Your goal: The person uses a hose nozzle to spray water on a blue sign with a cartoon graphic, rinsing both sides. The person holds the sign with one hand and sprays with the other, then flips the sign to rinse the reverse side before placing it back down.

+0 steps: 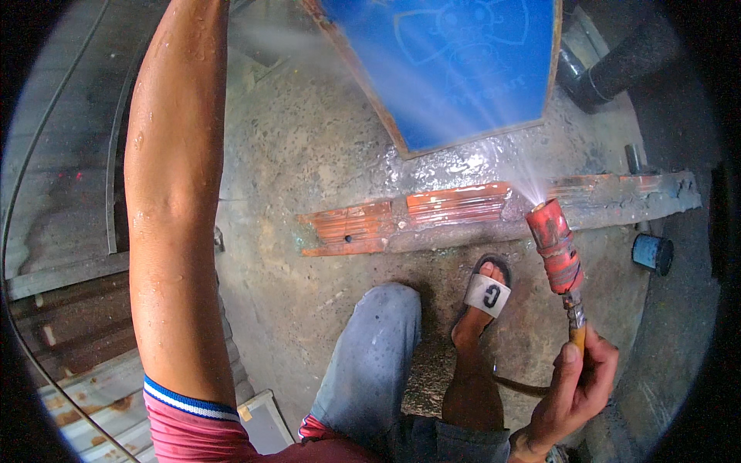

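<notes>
My right hand [575, 386], at the lower right, is closed around the yellow hose end behind a red spray nozzle [554, 245]. From the nozzle's tip, water fans out up and to the left, across a blue panel [471, 77] with a worn brown edge and a faint line drawing. The panel's lower end is close to a wet strip of orange hollow brick and mortar [455, 208]. My bare left arm [176, 208], dotted with water drops, reaches up past the top edge; its hand is out of view.
A small blue container [652, 253] lies near the brick strip's right end. Dark pipes [617, 69] stand at the upper right. Corrugated metal sheets [93, 386] and a thin cable [17, 193] run along the left. My sandalled foot [489, 289] is on the wet concrete floor [309, 309].
</notes>
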Demonstrator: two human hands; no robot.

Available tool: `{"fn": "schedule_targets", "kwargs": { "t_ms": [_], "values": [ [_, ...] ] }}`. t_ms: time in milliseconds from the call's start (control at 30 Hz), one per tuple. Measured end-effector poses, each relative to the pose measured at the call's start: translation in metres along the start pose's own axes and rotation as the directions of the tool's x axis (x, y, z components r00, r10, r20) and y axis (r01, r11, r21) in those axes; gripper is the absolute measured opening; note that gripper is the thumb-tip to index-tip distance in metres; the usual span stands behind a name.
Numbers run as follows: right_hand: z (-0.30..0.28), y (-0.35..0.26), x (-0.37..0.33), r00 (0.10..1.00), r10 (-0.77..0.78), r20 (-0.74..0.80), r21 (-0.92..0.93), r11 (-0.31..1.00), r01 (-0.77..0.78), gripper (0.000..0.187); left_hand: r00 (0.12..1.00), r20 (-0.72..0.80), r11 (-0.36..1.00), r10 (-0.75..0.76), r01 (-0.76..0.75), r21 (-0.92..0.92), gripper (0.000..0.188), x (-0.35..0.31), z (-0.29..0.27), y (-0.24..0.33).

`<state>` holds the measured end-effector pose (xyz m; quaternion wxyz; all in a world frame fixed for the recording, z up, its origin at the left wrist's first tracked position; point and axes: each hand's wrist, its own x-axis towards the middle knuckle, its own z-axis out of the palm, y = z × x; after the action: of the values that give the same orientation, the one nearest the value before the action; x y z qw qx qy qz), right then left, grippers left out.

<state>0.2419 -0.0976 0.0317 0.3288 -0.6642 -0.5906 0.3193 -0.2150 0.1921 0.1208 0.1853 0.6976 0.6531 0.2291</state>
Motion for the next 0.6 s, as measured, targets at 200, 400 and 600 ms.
{"fn": "schedule_targets", "kwargs": {
  "t_ms": [200, 400, 600],
  "values": [
    [0.0016, 0.0022, 0.0021, 0.998, -0.061, -0.016, -0.001, 0.998, 0.061, 0.020, 1.000, 0.014, 1.000, 0.017, -0.017, -0.006, 0.034, 0.0023, -0.0035, -0.0055],
    [-0.0012, 0.0048, -0.0001, 1.000, 0.007, 0.017, -0.001, 1.000, -0.007, 0.021, 1.000, -0.005, 1.000, -0.010, 0.010, -0.005, 0.034, -0.0006, -0.0010, 0.0002],
    [-0.0017, 0.0041, 0.0003, 0.999, 0.028, -0.027, 0.025, 0.999, -0.027, 0.021, 1.000, 0.023, 1.000, -0.003, 0.004, -0.010, 0.034, -0.0010, -0.0034, -0.0024]
  ]
}}
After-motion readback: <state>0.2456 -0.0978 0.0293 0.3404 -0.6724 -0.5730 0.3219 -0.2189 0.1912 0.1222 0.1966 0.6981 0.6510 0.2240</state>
